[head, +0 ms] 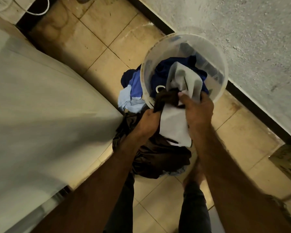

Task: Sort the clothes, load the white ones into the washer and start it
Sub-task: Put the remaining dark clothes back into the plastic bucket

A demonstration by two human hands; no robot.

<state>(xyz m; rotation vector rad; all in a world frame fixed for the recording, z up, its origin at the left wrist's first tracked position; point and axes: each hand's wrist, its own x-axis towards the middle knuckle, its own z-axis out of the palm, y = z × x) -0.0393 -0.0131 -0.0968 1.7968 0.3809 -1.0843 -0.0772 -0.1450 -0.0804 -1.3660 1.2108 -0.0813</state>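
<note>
A clear plastic bucket (222, 52) stands on the tiled floor by the wall, with dark blue clothes (160, 73) and a white garment (173, 125) in it. My right hand (197, 110) grips the white garment at the bucket's near rim. Just left of it, my left hand (147, 122) pinches a dark brown cloth (166, 98). More dark brown clothes (160, 158) are heaped on the floor under my hands. Blue and light blue clothes (130, 93) lie left of the bucket. The white washer (40, 106) fills the left side.
A rough plastered wall (242, 31) with a dark skirting runs along the right. A white hose loops at the top left (39, 13). My legs and a bare foot (194, 175) stand on the beige tiles (97, 39) below the heap.
</note>
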